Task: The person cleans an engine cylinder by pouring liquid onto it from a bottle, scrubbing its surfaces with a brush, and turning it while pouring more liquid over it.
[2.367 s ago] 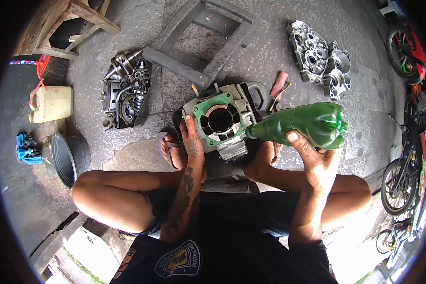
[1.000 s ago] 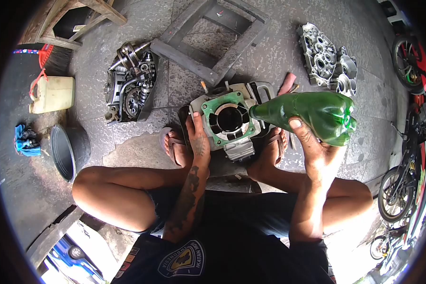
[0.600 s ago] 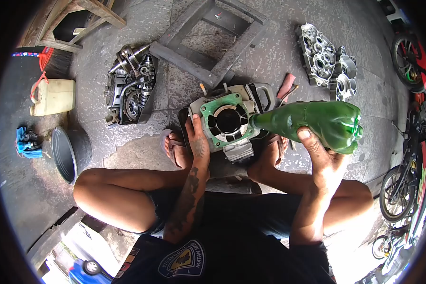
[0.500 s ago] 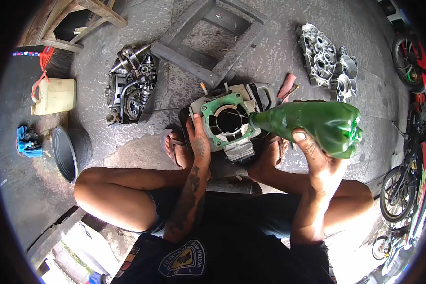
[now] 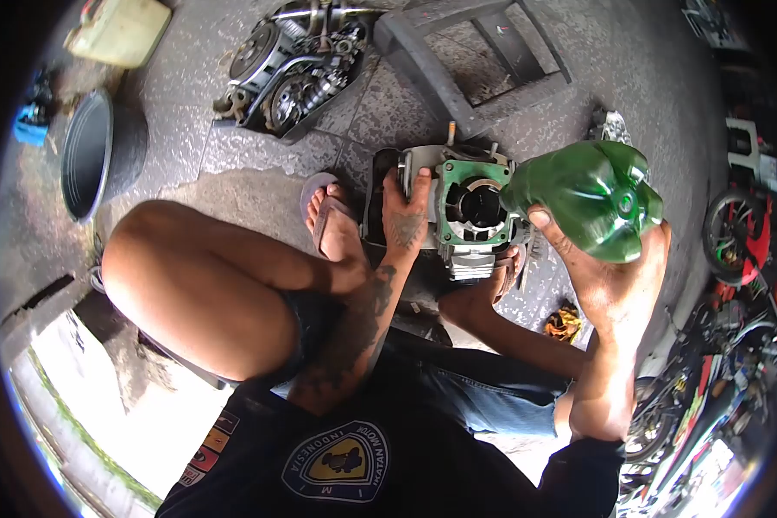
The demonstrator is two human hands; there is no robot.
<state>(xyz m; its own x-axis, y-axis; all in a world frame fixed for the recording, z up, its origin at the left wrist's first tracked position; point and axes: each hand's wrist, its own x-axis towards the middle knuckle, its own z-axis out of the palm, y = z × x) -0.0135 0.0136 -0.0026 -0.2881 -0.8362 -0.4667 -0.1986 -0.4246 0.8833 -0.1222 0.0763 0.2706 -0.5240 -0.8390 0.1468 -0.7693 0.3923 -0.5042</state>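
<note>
A motorcycle engine cylinder (image 5: pixel 477 205) with a green gasket face stands between my feet, its round bore dark inside. My left hand (image 5: pixel 405 211) holds the cylinder assembly by its left side, thumb on top and fingers around the edge. In my right hand (image 5: pixel 609 281) is a green plastic bottle (image 5: pixel 570 186), tipped over with its base toward me. Its narrow end points at the right side of the bore; the mouth itself is hard to make out. Whether liquid is flowing cannot be seen now.
An opened engine half with gears (image 5: pixel 298 73) lies at the upper left, beside a dark wooden frame (image 5: pixel 419 73). A black bucket (image 5: pixel 104 155) and a pale jerrycan (image 5: pixel 121 30) stand left. Motorcycles (image 5: pixel 738 237) line the right. A metal casing (image 5: pixel 615 127) is partly behind the bottle.
The view has turned and shifted, so the cylinder appears further right. The bottle shows more of its base. My left hand's thumb and fingers now show on the cylinder's side.
</note>
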